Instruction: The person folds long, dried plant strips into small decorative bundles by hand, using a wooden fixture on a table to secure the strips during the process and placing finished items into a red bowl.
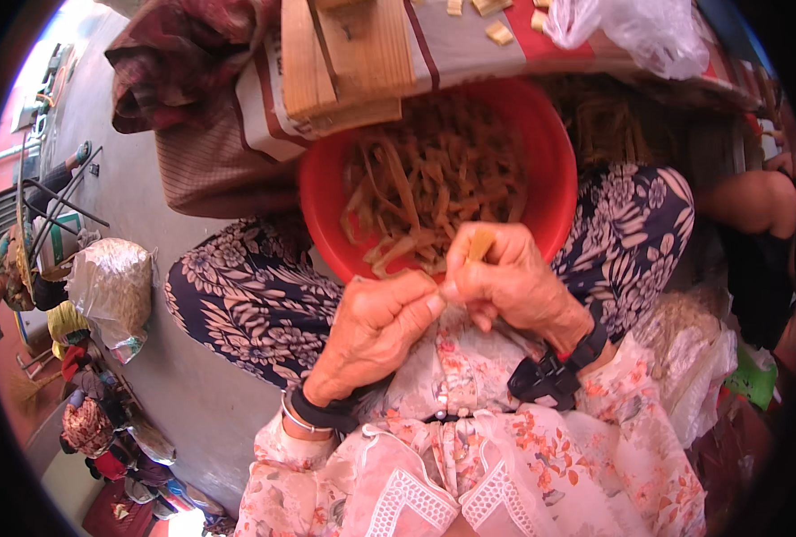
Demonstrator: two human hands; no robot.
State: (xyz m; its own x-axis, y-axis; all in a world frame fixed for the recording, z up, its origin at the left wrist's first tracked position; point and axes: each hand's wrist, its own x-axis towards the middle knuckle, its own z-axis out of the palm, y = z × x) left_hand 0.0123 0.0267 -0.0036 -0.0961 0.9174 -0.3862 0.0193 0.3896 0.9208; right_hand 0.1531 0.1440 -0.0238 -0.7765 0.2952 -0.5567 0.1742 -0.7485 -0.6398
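Observation:
Over the near rim of a red plastic basin (pixel 555 166), both hands meet in front of my chest. My right hand (pixel 516 285) is closed, and the end of a flat tan strip (pixel 479 244) sticks up out of its fingers. My left hand (pixel 382 324) is closed in a pinch, its fingertips touching those of the right. What it grips is hidden by the fingers. A heap of folded and curled tan strips (pixel 452 170) lies in the basin, which stands between my knees.
A wooden block (pixel 353 54) overhangs the basin from a cloth-covered surface (pixel 470 49), with small pale pieces (pixel 499 33) and a clear plastic bag (pixel 640 36). Fibre-filled bags stand at left (pixel 116 291) and right (pixel 684 358). Other people sit at both sides.

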